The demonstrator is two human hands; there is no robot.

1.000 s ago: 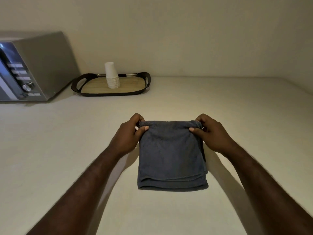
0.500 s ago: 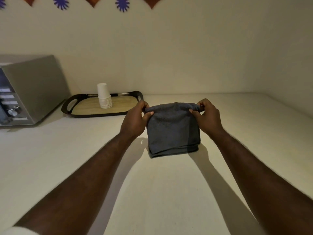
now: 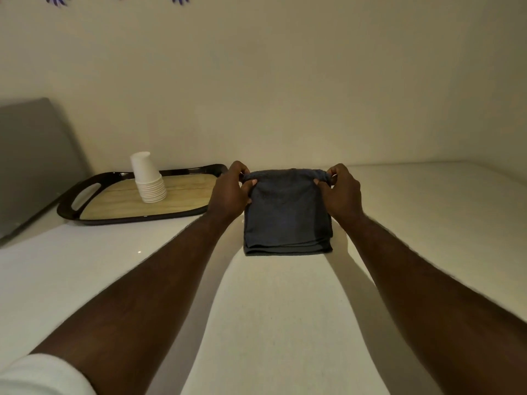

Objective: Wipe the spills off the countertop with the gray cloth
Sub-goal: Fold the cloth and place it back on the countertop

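Observation:
A folded gray cloth [image 3: 286, 215] is held up over the white countertop [image 3: 285, 323], far toward the wall, its lower edge close to the surface. My left hand [image 3: 231, 195] pinches its top left corner and my right hand [image 3: 340, 195] pinches its top right corner. The cloth hangs between them in several layers. I see no clear spill on the countertop, only a small glint at the left.
A dark tray [image 3: 85, 212] with a wooden base lies at the back left and carries a stack of white paper cups [image 3: 148, 178]. A gray microwave [image 3: 31, 163] stands at the far left. The wall [image 3: 285, 95] runs along the back.
Both hands have lifted the cloth off the countertop and carried it away from me toward the wall. The view has tilted up and shifted right.

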